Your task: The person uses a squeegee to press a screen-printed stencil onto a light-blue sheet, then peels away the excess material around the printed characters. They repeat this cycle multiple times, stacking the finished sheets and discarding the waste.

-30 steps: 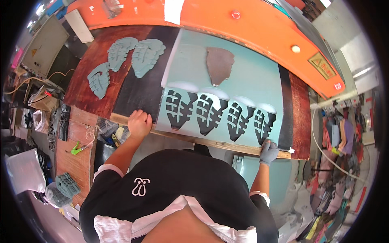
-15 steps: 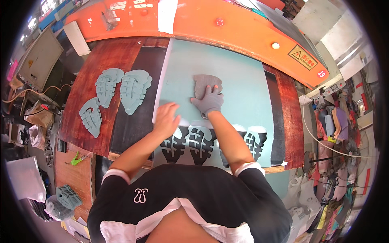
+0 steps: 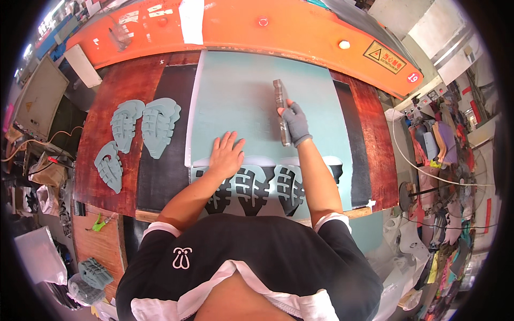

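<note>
A pale blue-green sheet (image 3: pixel 235 96) lies on the table under both hands. My gloved right hand (image 3: pixel 296 122) grips a dark metal cutting die (image 3: pixel 280 107), which is tipped up on edge so that its narrow side shows. My bare left hand (image 3: pixel 226 156) rests flat on the sheet with fingers stretched out, just above a row of shaped cut-out holes (image 3: pixel 251 184) along the near edge. Through these holes a dark surface shows; my forearms hide part of the row.
Three stacks of cut blue-green pieces (image 3: pixel 159 125) lie left of the sheet on the black and red-brown tabletop (image 3: pixel 96 187). An orange machine beam (image 3: pixel 235 27) spans the far side. Coloured materials (image 3: pixel 444 144) hang at the right. A lower board at left holds a green-handled tool (image 3: pixel 98 223).
The die, earlier flat under my right palm, now stands on edge in that hand. My left hand has settled flat on the sheet. The whole view has shifted a little.
</note>
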`<action>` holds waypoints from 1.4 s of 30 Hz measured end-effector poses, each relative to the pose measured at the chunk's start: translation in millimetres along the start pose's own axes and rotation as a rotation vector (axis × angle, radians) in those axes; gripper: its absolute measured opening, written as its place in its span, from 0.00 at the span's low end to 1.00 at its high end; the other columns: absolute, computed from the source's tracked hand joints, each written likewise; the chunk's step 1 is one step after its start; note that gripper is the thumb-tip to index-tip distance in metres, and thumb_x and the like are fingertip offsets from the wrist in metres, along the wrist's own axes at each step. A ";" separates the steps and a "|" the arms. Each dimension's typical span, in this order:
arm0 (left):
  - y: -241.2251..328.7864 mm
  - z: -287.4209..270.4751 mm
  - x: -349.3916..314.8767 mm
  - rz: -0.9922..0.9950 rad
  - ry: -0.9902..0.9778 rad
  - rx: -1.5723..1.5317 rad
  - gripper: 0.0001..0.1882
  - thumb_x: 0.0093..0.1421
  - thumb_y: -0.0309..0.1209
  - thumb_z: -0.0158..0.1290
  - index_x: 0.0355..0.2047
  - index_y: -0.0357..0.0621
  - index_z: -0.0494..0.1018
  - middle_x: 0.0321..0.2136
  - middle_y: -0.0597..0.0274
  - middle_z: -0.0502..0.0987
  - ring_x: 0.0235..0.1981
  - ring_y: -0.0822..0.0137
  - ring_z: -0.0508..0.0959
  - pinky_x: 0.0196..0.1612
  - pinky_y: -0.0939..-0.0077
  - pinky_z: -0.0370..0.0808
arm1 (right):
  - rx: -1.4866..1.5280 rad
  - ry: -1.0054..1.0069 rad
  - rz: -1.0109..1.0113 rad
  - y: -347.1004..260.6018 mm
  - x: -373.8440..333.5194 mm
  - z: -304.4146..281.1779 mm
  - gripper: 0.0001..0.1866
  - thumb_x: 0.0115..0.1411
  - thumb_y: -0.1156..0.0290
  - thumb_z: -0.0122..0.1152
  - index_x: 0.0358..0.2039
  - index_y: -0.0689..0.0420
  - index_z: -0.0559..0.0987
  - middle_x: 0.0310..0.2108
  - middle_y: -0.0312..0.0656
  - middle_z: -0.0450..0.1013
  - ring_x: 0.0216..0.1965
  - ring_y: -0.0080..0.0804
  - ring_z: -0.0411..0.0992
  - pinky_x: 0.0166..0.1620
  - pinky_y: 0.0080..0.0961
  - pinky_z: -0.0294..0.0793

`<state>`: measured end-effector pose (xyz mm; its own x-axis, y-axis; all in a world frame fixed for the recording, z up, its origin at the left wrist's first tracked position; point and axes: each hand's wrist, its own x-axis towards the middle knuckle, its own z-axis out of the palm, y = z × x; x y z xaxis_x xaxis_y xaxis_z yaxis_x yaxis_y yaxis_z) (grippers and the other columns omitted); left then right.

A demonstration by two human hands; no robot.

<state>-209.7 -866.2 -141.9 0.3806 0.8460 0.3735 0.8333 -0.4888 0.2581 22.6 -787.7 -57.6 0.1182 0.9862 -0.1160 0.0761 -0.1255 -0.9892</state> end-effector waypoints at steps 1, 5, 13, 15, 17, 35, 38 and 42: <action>0.3 0.4 0.3 -0.001 -0.006 -0.005 0.22 0.57 0.37 0.49 0.53 0.50 0.68 0.58 0.50 0.61 0.61 0.52 0.58 0.60 0.49 0.54 | -0.048 0.031 -0.048 0.3 -0.4 -9.4 0.40 0.46 0.62 0.66 0.57 0.65 0.63 0.57 0.52 0.59 0.50 0.41 0.68 0.52 0.30 0.68; -0.3 0.7 -0.3 0.017 0.023 -0.002 0.22 0.56 0.36 0.51 0.53 0.49 0.68 0.57 0.50 0.62 0.60 0.51 0.59 0.59 0.49 0.55 | -0.871 0.242 -0.110 1.9 -7.4 -18.9 0.42 0.40 0.52 0.64 0.56 0.58 0.68 0.59 0.49 0.59 0.52 0.45 0.65 0.53 0.35 0.68; -1.6 -0.3 3.1 0.027 0.040 -0.009 0.22 0.56 0.35 0.51 0.52 0.49 0.68 0.57 0.50 0.62 0.59 0.51 0.59 0.58 0.48 0.56 | -1.180 0.203 -0.027 10.7 -13.1 -8.3 0.43 0.39 0.47 0.62 0.57 0.53 0.68 0.61 0.43 0.57 0.51 0.49 0.64 0.54 0.34 0.66; -1.7 -0.3 3.6 0.018 0.043 -0.007 0.22 0.56 0.35 0.51 0.52 0.49 0.68 0.57 0.50 0.62 0.59 0.51 0.59 0.58 0.49 0.56 | -1.185 0.224 -0.052 12.3 -12.4 -7.9 0.44 0.38 0.46 0.63 0.56 0.54 0.69 0.60 0.44 0.59 0.50 0.49 0.65 0.53 0.34 0.67; -1.7 -0.1 4.0 0.019 0.036 -0.004 0.22 0.56 0.35 0.51 0.52 0.49 0.68 0.57 0.50 0.62 0.60 0.51 0.59 0.58 0.49 0.56 | -1.179 0.246 -0.084 12.1 -12.3 -7.4 0.45 0.35 0.45 0.64 0.54 0.55 0.71 0.59 0.46 0.61 0.49 0.50 0.67 0.52 0.35 0.68; -5.1 11.4 13.1 0.049 -0.008 0.014 0.19 0.52 0.35 0.48 0.44 0.46 0.72 0.48 0.49 0.68 0.52 0.51 0.66 0.50 0.51 0.62 | -0.382 0.334 -0.419 -141.8 -92.6 -22.8 0.23 0.55 0.67 0.58 0.51 0.59 0.73 0.50 0.45 0.70 0.50 0.32 0.67 0.54 0.28 0.64; -2.1 13.8 10.3 0.106 0.084 0.018 0.16 0.51 0.34 0.48 0.41 0.46 0.71 0.47 0.48 0.67 0.52 0.48 0.64 0.50 0.51 0.62 | -0.155 0.167 -0.768 -183.9 -167.8 7.3 0.21 0.57 0.69 0.52 0.51 0.60 0.71 0.45 0.41 0.69 0.48 0.29 0.66 0.51 0.24 0.65; 3.3 16.0 12.7 -0.019 -0.009 -0.113 0.21 0.61 0.38 0.42 0.52 0.46 0.65 0.59 0.49 0.58 0.64 0.52 0.52 0.62 0.50 0.50 | 0.005 -0.500 -1.324 -190.7 -191.0 61.1 0.20 0.57 0.69 0.52 0.50 0.60 0.71 0.43 0.40 0.69 0.47 0.28 0.66 0.49 0.23 0.65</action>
<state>-195.7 -853.7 -150.6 0.3692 0.8567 0.3602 0.7899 -0.4935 0.3640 -75.0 -945.5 147.7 -0.3952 0.3062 0.8661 -0.1511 0.9083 -0.3901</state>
